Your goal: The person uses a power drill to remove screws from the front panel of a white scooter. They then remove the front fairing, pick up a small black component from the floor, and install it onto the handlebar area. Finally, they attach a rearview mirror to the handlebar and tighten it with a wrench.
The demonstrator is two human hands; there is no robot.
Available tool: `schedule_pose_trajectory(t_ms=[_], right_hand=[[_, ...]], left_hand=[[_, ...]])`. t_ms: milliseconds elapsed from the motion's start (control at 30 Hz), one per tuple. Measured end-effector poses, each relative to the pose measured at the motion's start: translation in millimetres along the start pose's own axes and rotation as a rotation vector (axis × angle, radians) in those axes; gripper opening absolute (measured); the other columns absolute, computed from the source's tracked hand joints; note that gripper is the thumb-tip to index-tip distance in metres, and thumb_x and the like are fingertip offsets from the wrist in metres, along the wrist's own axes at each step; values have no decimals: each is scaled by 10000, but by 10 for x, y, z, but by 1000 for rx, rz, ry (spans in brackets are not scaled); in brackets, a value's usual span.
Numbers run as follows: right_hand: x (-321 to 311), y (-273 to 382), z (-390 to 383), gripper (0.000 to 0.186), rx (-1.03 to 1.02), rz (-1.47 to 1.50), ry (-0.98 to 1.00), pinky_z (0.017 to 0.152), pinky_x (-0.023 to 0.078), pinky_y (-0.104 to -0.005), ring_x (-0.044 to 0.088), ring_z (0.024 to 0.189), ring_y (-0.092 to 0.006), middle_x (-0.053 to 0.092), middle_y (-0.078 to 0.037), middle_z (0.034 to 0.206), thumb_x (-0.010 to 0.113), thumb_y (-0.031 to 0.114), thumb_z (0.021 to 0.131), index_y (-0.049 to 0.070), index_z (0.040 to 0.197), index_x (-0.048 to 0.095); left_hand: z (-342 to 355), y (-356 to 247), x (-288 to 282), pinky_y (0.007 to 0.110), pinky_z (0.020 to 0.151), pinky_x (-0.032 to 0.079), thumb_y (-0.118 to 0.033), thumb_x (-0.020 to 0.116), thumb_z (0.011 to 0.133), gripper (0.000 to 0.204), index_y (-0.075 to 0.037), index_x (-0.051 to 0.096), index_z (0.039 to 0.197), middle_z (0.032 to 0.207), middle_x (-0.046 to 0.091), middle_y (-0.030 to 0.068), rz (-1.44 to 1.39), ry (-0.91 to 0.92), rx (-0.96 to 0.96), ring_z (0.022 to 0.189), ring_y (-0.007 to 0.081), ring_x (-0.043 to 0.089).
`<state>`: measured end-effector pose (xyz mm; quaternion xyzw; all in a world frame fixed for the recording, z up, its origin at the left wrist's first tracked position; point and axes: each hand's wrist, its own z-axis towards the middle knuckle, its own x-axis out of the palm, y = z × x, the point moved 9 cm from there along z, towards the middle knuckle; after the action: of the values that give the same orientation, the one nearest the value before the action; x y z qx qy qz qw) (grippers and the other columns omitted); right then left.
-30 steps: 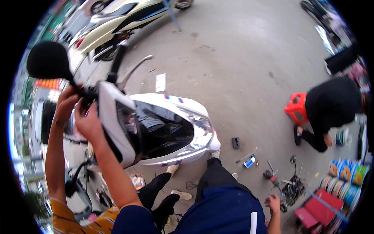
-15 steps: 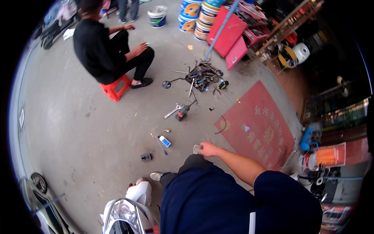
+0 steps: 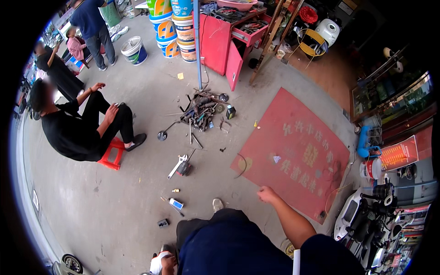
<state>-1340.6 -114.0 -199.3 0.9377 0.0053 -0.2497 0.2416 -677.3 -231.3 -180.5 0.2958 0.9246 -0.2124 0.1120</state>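
My right hand (image 3: 265, 194) hangs out in front of me over the concrete floor, near the lower left edge of a red mat (image 3: 293, 151). Its fingers are curled in and nothing shows in them. My left hand (image 3: 169, 263) is low at the bottom edge, beside a white scooter part (image 3: 157, 263). Its fingers are hard to make out. On the floor ahead lie an adjustable wrench (image 3: 176, 167), a red and black power tool (image 3: 184, 169), a small white and blue bottle (image 3: 176, 203), a thin screwdriver (image 3: 178, 211), a brass fitting (image 3: 175, 190) and a dark block (image 3: 162, 223).
A heap of tools (image 3: 201, 110) lies ahead, by a blue pole (image 3: 197, 46) and a red tool cabinet (image 3: 215, 43). A person in black (image 3: 68, 128) sits on a red stool (image 3: 111, 153) at left. Stacked paint buckets (image 3: 185, 34) stand behind. Parked scooters (image 3: 362, 220) stand at right.
My view has swung up and left, showing more people and the cabinet at the back. My right hand has moved right, away from my body. My left hand has come into view at the bottom.
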Motion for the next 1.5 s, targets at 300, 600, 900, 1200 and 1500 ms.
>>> schedule_pose_trajectory(t_ms=[300,600,900,1200,1500], right_hand=[[-324,-1000,-216,197,357,254,-26,516,510,-341,632,613,-185,653,-95,755,580,188,853,7,910,632],[-1176,-81,-39,215,397,321,-11,594,545,-369,662,723,-221,666,-115,824,609,190,867,13,979,659],[-2246,1193,1952,223,160,206,4,531,492,-309,613,627,-139,658,-70,781,576,180,900,5,1012,654],[-1621,2932,4430,225,-199,-663,339,817,500,-468,626,969,-395,663,-211,988,550,183,853,40,1009,627],[-381,3985,6566,236,-438,-1065,352,844,506,-487,613,1001,-405,626,-253,1049,543,166,867,-3,1026,586]], left_hand=[[753,-2151,-88,328,464,493,-300,519,941,406,78,617,827,557,570,126,-74,-184,129,468,215,581],[1390,-4004,1613,320,487,483,-188,527,894,249,33,642,900,707,633,94,110,119,74,551,186,603],[717,-6033,1957,284,675,501,-201,566,944,233,18,625,1000,879,663,82,-223,239,386,750,151,625],[-1257,-2139,2240,396,563,506,-208,676,825,170,-61,666,909,708,639,87,-837,-523,-507,619,211,612],[-1703,-2613,4796,386,632,505,-195,625,854,246,-30,584,1031,796,632,114,-596,-96,-1073,698,220,613]])
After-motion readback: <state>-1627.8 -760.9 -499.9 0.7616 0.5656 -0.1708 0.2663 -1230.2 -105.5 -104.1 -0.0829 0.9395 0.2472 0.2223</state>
